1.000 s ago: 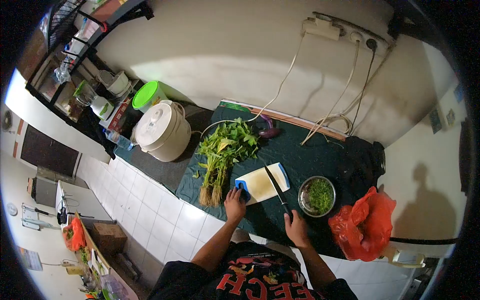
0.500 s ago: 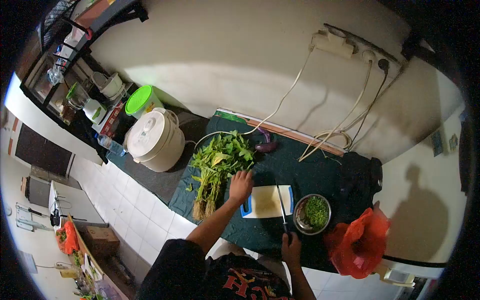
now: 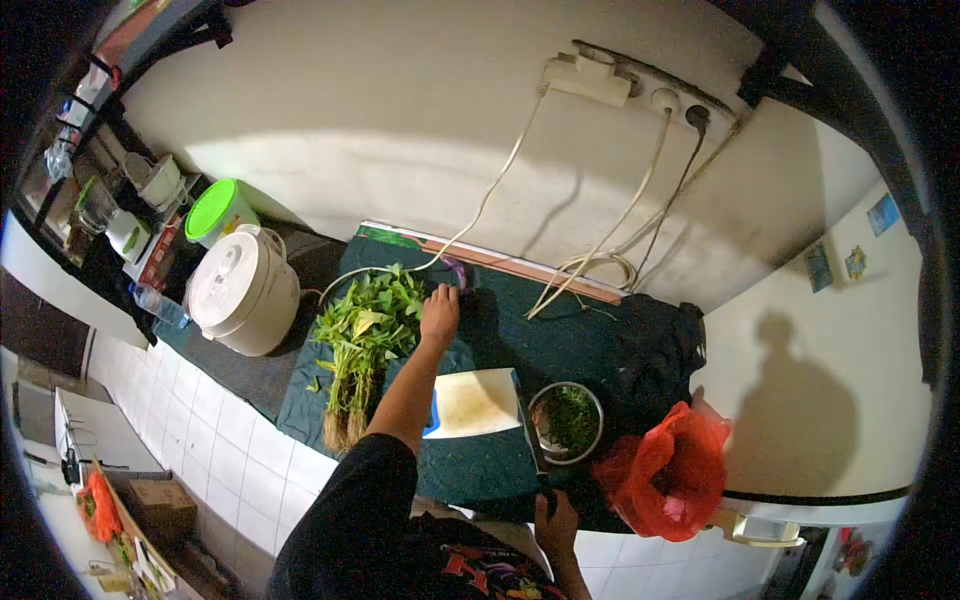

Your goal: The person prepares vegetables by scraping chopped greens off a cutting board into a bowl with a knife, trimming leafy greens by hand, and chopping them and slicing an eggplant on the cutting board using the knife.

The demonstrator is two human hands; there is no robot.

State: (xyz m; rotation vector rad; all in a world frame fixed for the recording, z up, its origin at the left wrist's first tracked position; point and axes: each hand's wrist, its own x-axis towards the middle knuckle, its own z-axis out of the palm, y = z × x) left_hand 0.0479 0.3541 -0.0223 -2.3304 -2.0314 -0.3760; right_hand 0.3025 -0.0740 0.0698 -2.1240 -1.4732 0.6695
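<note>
Reaching farther across the dark cloth since the earlier head view with the left hand, opening and hold impossible to tell, beside the purple eggplant, lying far, right of the leafy greens. Clasping the knife near right in the closed right hand, along the cutting board's edge.

The left hand partly hides the eggplant.
</note>
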